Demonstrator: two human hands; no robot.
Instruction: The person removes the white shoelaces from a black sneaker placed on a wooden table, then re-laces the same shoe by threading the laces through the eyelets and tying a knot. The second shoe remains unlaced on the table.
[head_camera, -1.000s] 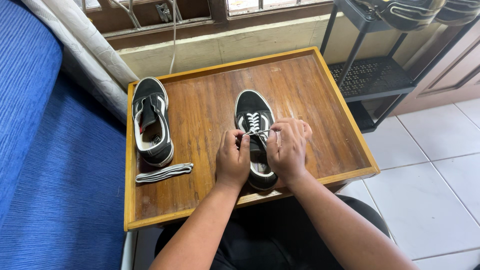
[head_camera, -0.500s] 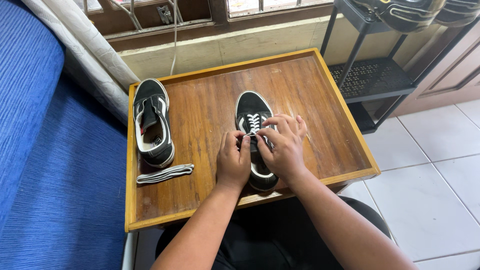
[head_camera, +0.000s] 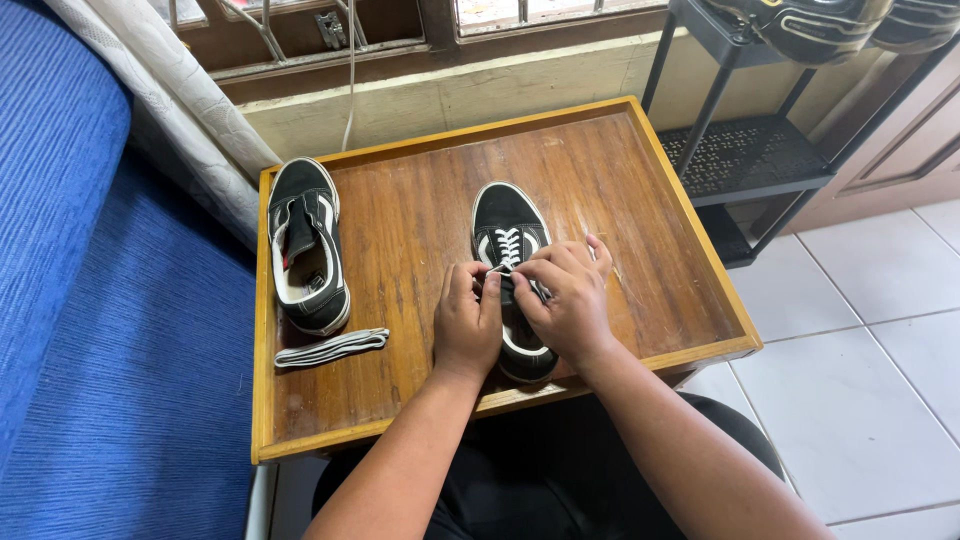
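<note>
- Wooden tabletop (head_camera: 620, 200) with a raised rim sits below a window sill; a blue couch (head_camera: 90, 330) runs along its left edge, and a black metal rack (head_camera: 745, 150) stands on white floor tiles past its right edge.
- Black sneaker with white laces (head_camera: 505, 235) lies about mid-tabletop, toe toward the far edge, heel near the near edge. The laces are threaded through the lower eyelets only, as far as one can see.
- Left hand (head_camera: 466, 325) rests on the sneaker's left side, its grip pressed onto a lace end right at the tongue.
- Right hand (head_camera: 568, 295) covers the sneaker's right side, thumb and forefinger pinching the white lace (head_camera: 503, 266) just above the tongue. Both hands touch the shoe and nearly meet over it.
- Second black sneaker (head_camera: 305, 245), unlaced with its tongue flopped open, lies near the far-left corner, well apart from the hands.
- Bundled white lace (head_camera: 330, 348) lies flat just beside that shoe's heel, toward the near-left corner.
</note>
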